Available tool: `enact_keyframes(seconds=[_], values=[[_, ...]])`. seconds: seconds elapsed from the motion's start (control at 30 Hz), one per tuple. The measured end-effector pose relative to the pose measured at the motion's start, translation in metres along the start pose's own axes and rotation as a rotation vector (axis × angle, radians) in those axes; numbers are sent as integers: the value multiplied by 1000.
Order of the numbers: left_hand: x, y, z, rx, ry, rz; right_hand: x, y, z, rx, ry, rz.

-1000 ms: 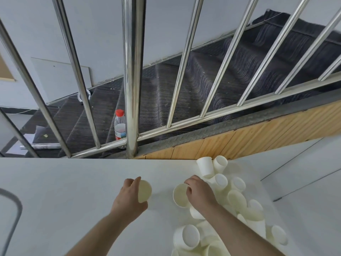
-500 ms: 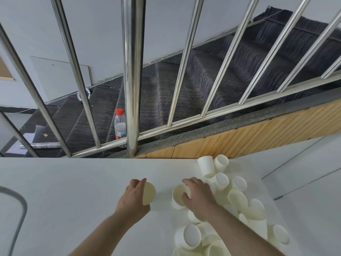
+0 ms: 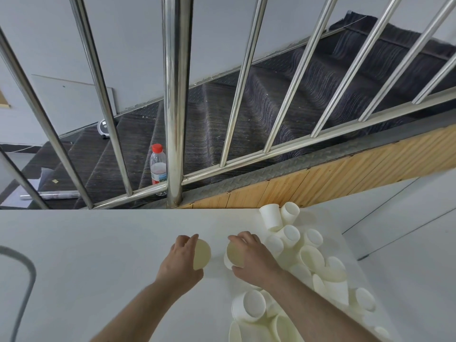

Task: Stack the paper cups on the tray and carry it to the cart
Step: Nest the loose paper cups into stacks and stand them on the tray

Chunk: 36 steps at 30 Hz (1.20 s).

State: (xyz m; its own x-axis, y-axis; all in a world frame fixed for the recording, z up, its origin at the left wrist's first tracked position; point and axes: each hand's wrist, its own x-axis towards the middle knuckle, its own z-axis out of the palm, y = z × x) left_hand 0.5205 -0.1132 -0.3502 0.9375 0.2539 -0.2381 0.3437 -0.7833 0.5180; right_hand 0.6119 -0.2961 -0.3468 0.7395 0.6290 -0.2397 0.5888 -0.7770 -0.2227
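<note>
My left hand (image 3: 179,264) grips a white paper cup (image 3: 201,254) lying on its side, its open mouth facing right. My right hand (image 3: 254,259) holds a second paper cup (image 3: 233,254) by its body, its mouth turned toward the first cup. A narrow gap separates the two cups above the white table (image 3: 86,255). A heap of several loose paper cups (image 3: 308,265) lies tumbled at the right of the table, some upright, most on their sides. No tray or cart shows.
A steel railing (image 3: 175,99) rises just beyond the table's far edge, with carpeted stairs behind it. A plastic bottle with a red cap (image 3: 158,166) stands on a step. A grey curved tube (image 3: 23,287) sits at the left edge.
My right hand has lifted its cup out of the heap and turned its mouth leftward toward the other cup. My left hand has shifted slightly right with its cup.
</note>
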Motion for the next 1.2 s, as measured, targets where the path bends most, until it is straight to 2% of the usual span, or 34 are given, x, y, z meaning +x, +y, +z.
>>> enact_keyframes(seconds=[0.33, 0.83, 1.2], values=[[-46, 4, -25, -50, 61, 47, -43, -38, -26, 123, 92, 39], [-216, -21, -60, -63, 203, 33, -172, -135, -25, 132, 176, -68], [-331, -89, -76, -92, 274, -37, -228, -242, 11, 187, 158, -195]])
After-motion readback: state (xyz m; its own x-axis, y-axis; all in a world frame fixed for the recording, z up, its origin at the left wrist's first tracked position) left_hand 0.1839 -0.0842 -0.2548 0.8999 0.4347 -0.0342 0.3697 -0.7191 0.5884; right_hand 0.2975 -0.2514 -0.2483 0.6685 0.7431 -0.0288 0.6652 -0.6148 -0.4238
